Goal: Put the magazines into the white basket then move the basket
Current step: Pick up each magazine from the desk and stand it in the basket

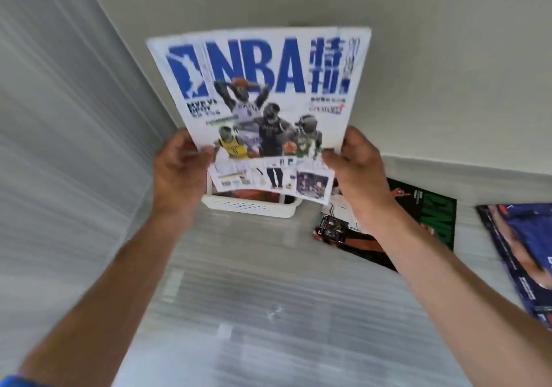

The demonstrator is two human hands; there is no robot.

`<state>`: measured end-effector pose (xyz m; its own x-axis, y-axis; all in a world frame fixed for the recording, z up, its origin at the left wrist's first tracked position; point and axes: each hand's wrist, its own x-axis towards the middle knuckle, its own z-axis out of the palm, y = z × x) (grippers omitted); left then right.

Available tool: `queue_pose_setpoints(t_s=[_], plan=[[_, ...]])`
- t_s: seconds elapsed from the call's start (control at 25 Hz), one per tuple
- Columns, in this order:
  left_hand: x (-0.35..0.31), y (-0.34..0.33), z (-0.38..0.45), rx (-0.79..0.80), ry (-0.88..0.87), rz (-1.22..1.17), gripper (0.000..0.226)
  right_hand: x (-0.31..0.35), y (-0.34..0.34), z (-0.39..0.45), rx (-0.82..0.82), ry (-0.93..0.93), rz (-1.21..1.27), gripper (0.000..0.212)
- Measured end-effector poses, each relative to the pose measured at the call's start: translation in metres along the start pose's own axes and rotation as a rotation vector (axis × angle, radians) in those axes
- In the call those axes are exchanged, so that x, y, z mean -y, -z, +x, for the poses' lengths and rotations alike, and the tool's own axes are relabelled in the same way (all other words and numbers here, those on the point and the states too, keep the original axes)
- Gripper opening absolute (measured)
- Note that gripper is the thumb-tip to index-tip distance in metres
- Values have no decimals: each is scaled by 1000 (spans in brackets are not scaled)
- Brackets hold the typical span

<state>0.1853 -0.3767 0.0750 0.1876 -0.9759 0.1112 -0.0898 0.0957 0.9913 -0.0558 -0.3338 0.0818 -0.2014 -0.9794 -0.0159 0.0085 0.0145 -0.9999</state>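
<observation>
Wall panel [59, 118]: grey, ribbed, along the left side; blurred.
Left hand [179, 171]: raised over the bench, fingers [206, 150] curled round the lower left edge of the NBA magazine, thumb on the cover.
NBA magazine [260, 88]: white cover with blue lettering and basketball players, held upright between both hands, facing the camera, bottom edge just above the white basket.
White basket [254, 206]: on the bench against the back wall, perforated front wall in view, mostly hidden behind the held magazine; something reddish shows inside, cannot tell what.
Bench [254, 297]: pale grey streaked surface, carrying the basket and 2 loose magazines.
Right hand [355, 159]: fingers pinching the lower right edge of the NBA magazine, thumb on the front.
Green magazine [424, 216]: flat on the bench right of the basket, partly under the right forearm.
Blue magazine [522, 252]: flat at the right edge, apart from the green one, cut off by the frame.
</observation>
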Motion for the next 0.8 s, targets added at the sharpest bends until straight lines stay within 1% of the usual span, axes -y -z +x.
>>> queue_pose_setpoints(t_s=[0.08, 0.16, 0.2, 0.32, 0.4, 0.52, 0.56, 0.6, 0.64, 0.68, 0.72, 0.76, 0.8], plan=[[-4, 10, 44, -45, -12, 130, 31, 0, -32, 33, -56, 9, 17, 30], [12, 16, 70, -55, 28, 264, 27, -18, -57, 54, -61, -60, -23, 31], [24, 19, 75, -54, 40, 348, 23, -32, -65, 60, -56, -80, -102, 29], [61, 33, 77, 7, -25, 607, 10, -68, -71, 69, -66, -1, -562, 25], [74, 42, 80, 43, -34, 713, 5, -80, -68, 72, -88, 30, -646, 23], [83, 40, 88, 58, -35, 810, 7, -92, -56, 79, -97, -3, -765, 6], [84, 35, 91, 55, -22, 847, 8, -95, -53, 82, -80, -21, -811, 3], [84, 30, 93, 32, 18, 869, 10, -96, -53, 84, -72, -39, -832, 6], [84, 25, 95, -36, 83, 854, 15, -95, -54, 86, -72, -59, -833, 6], [84, 21, 92, -130, 160, 806, 21, -96, -55, 86, -74, -62, -806, 7], [84, 16, 84, -216, 198, 723, 26, -96, -53, 82, -75, -47, -758, 8], [84, 11, 70, -251, 153, 631, 27, -96, -48, 73, -81, -16, -683, 12], [84, 4, 51, -230, 56, 547, 27, -99, -39, 61, -102, 44, -643, 15]])
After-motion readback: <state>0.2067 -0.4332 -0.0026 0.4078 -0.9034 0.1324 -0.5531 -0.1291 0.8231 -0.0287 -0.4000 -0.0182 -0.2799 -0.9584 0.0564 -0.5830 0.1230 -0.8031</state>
